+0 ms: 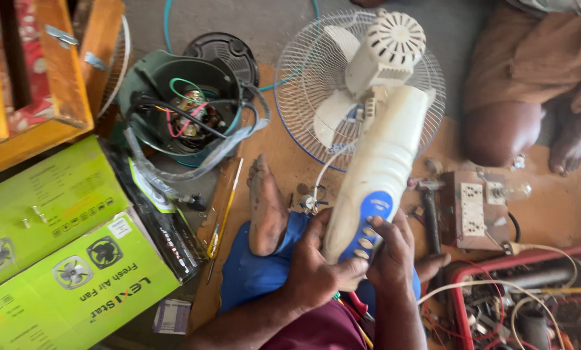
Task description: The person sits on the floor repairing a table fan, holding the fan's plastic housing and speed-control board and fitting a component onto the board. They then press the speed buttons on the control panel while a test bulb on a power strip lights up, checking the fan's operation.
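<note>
The white table fan (pixel 375 123) is lying on the floor, running straight ahead of both hands, its wire guard (pixel 303 84) and motor housing (pixel 386 48) at the far end and its neck and base pointing back toward the person. The base with the blue control panel (pixel 367 223) is resting between the two hands, over the lap.

The left hand (pixel 316 266) is wrapping around the near left side of the base, thumb lying across its lower edge, gripping it firmly. The right hand (pixel 391 256) is closing on the right side, fingers curling over the panel, fingertips touching the row of push buttons (pixel 363 243).

Judgement: the step in hand looks like checking or pressing the switch buttons while the base is being steadied. The next move would call for a steady left grip and single-finger pressure on one button at a time.

Right of the right hand: a hammer (pixel 428 210), a socket board (pixel 471 209), a red tray (pixel 462 275) of wires. Far left of the left hand: an open green motor housing (pixel 180 110), green cartons (pixel 57 246).
</note>
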